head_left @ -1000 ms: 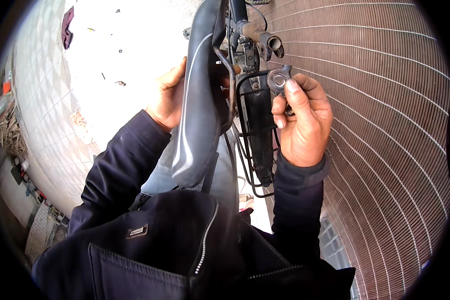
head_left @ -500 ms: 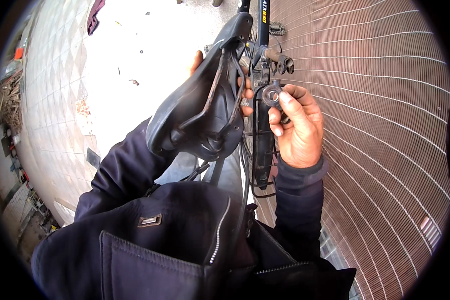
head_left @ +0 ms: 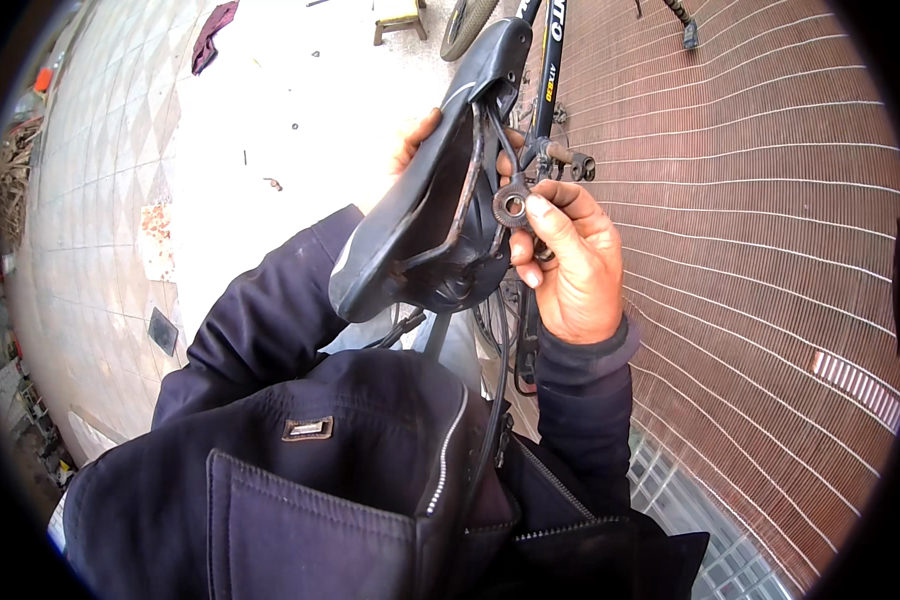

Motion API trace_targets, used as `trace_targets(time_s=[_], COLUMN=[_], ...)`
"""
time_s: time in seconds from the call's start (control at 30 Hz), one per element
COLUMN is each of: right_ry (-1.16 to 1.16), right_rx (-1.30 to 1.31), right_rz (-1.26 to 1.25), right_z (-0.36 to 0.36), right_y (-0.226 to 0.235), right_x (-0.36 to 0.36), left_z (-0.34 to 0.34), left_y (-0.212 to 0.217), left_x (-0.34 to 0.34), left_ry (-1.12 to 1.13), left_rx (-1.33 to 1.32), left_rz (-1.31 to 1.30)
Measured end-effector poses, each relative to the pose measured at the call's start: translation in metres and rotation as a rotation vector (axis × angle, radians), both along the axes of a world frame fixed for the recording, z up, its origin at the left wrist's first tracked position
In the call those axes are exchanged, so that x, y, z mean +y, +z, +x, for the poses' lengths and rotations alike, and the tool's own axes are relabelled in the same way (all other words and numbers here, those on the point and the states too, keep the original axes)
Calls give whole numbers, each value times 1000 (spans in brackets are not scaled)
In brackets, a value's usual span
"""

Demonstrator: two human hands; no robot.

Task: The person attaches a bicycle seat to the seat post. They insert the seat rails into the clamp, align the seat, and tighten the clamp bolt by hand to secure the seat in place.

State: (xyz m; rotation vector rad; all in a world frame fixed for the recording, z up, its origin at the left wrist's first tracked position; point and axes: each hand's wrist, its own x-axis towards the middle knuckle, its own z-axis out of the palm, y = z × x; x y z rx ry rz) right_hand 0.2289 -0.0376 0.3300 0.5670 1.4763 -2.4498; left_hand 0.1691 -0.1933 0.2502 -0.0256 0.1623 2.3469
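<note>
A black bicycle saddle (head_left: 388,228) is tilted in front of me, its underside and worn metal rails facing up and right. My left hand (head_left: 418,138) grips it from behind, thumb side showing at the saddle's left edge and some fingertips at its right. Between the thumb and fingers of my right hand (head_left: 578,262) is a dark round saddle clamp piece (head_left: 511,206) with a toothed rim and a centre hole. That piece sits right beside the saddle rails; whether it touches them I cannot tell.
Beyond the saddle stands a bicycle with a black frame tube (head_left: 548,85). A brown ribbed surface with pale wavy lines (head_left: 730,190) fills the right. A small stool (head_left: 399,20) is far off. A dark red cloth (head_left: 213,40) and small bits lie on the pale floor.
My right hand has brought the clamp piece leftward, up to the saddle rails. The saddle has turned more edge-on and shifted slightly right, and the view has moved.
</note>
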Motion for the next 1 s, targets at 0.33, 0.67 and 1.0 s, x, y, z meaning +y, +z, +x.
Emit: trace_targets(time_s=[0.33, 0.67, 1.0], right_ry=[-11, -62, -142], right_rx=[100, 248, 280], right_rz=[219, 369, 352], right_z=[22, 18, 26], right_y=[24, 30, 32], right_x=[-49, -70, -81], left_z=[8, 12, 22], left_y=[40, 55, 59], left_x=[-38, -50, -52], left_ry=[91, 179, 198], left_rx=[137, 183, 176], left_rz=[-41, 15, 35])
